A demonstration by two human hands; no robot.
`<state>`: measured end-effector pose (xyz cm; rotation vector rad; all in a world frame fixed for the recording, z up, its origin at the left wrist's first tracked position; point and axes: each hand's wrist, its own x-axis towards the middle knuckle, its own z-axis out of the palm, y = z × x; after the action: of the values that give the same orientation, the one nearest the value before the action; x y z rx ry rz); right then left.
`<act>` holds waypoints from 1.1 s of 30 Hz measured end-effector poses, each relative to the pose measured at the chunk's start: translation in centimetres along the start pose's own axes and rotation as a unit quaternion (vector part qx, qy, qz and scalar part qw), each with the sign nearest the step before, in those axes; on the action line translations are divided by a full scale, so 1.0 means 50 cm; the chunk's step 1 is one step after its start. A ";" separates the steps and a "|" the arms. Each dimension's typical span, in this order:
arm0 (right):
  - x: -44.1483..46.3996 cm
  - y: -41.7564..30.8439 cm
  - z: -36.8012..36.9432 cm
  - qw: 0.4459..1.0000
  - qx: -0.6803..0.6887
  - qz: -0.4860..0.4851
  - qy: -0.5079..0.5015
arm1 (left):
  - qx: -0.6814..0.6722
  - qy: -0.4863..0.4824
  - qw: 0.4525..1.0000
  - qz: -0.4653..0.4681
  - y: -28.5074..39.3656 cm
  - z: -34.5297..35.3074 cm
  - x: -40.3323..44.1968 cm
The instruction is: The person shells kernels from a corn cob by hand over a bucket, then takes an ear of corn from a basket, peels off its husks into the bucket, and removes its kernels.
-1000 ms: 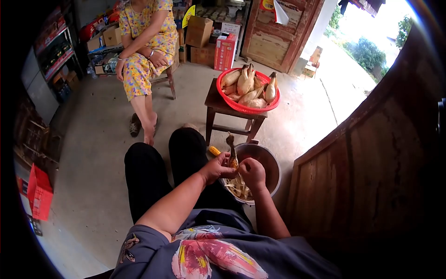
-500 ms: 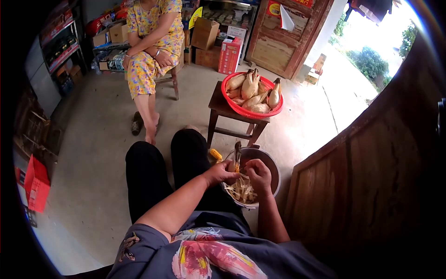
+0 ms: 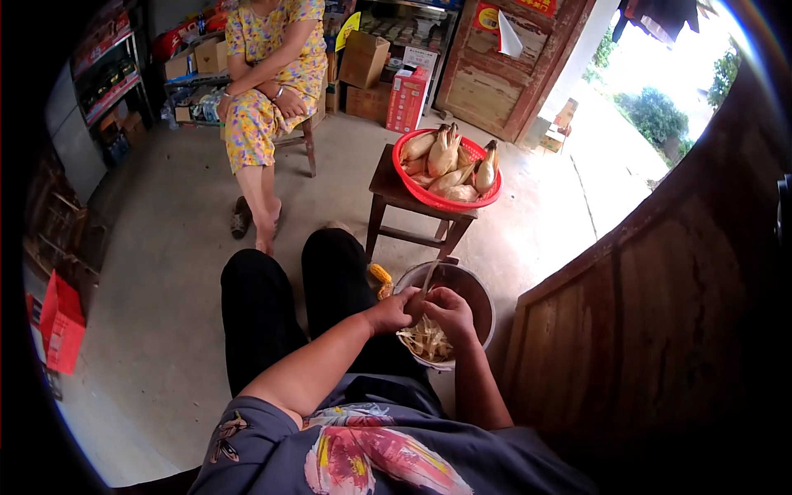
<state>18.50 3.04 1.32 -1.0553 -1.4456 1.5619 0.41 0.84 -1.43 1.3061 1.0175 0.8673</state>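
My left hand (image 3: 394, 313) is wrapped round a corn ear (image 3: 416, 305), most of it covered by my fingers. Against the ear's right side, my right hand (image 3: 450, 313) is closed in a pinch at a pale strip of husk (image 3: 430, 274) that stands up between the hands. Both hands are over a metal basin (image 3: 487, 307), with loose husks (image 3: 427, 341) lying inside it. Yellow peeled corn (image 3: 380, 273) shows left of the basin, beside my knee. Beyond, unpeeled ears (image 3: 444, 151) fill a red basket (image 3: 429, 195).
The red basket rests on a wooden stool (image 3: 388, 183). At the upper left another person (image 3: 272, 82) sits with crossed arms. A wooden door panel (image 3: 610, 330) stands close on the right. Boxes (image 3: 407, 99) are at the back, and a red bag (image 3: 64, 323) is at far left.
The ear between my hands has tilted, and its dark tip no longer shows above them. A pale husk strip now stands up there. My right hand has shifted slightly left and down.
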 end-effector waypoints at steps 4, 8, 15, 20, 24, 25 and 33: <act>-0.004 -0.002 0.000 1.000 0.008 -0.009 -0.004 | 0.014 -0.009 1.000 0.008 -0.018 0.003 0.007; -0.007 0.005 -0.009 0.997 0.065 0.010 -0.028 | -0.039 -0.049 0.998 0.016 -0.022 0.005 0.008; -0.009 -0.006 -0.020 0.987 0.145 0.059 -0.043 | -0.025 -0.057 0.998 -0.007 -0.013 0.003 0.005; -0.006 0.015 -0.030 0.993 0.111 0.042 -0.022 | -0.059 -0.065 0.996 -0.010 -0.033 0.002 0.012; -0.010 0.006 -0.034 0.987 0.137 0.063 -0.056 | -0.018 -0.073 0.997 0.013 -0.027 0.002 0.010; -0.009 0.006 -0.035 0.988 0.126 0.068 -0.057 | -0.022 -0.074 0.997 0.008 -0.021 0.002 0.007; -0.010 0.010 -0.042 0.996 0.047 0.046 -0.068 | -0.082 -0.104 0.990 -0.047 0.010 0.002 -0.006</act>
<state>20.64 3.35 0.81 -0.9875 -1.4164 1.7798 0.45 0.57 -0.89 1.1729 0.8201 0.7110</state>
